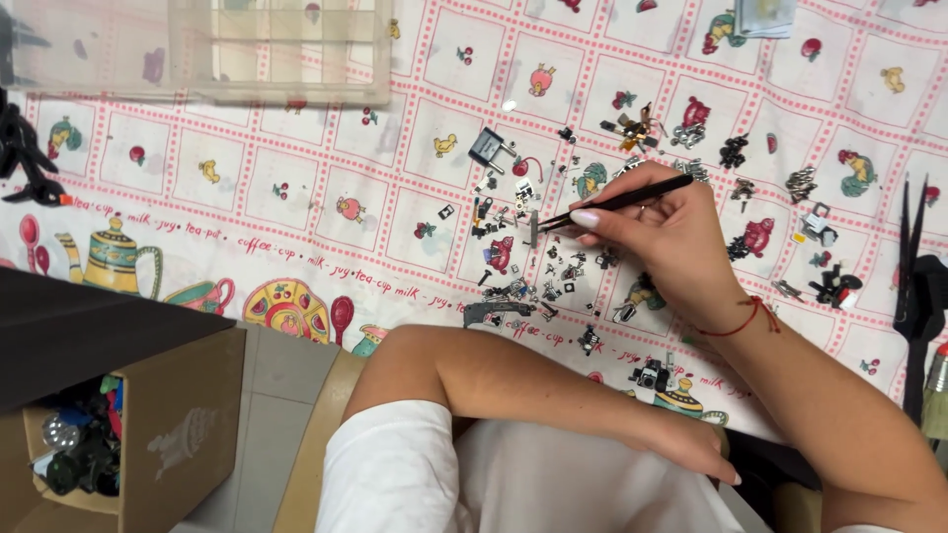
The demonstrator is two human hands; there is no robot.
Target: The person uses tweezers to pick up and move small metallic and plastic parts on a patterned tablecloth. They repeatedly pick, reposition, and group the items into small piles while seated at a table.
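Observation:
My right hand (671,247) pinches black tweezers (622,202) between thumb and fingers, tips pointing left. A small flat grey metal piece (534,229) is clamped upright in those tips. It hovers over a scatter of tiny dark metal and plastic parts (523,281) on a patterned tablecloth (296,197). A red string circles that wrist. My left hand (691,444) lies flat on my lap below the table edge, fingers extended and holding nothing, with the forearm crossing in front of me.
A clear plastic compartment box (276,49) stands at the back left. More small parts (741,168) are spread to the right. Black tools (913,286) lie at the right edge and a black clamp (25,158) at the left. A cardboard box (168,424) of items sits on the floor.

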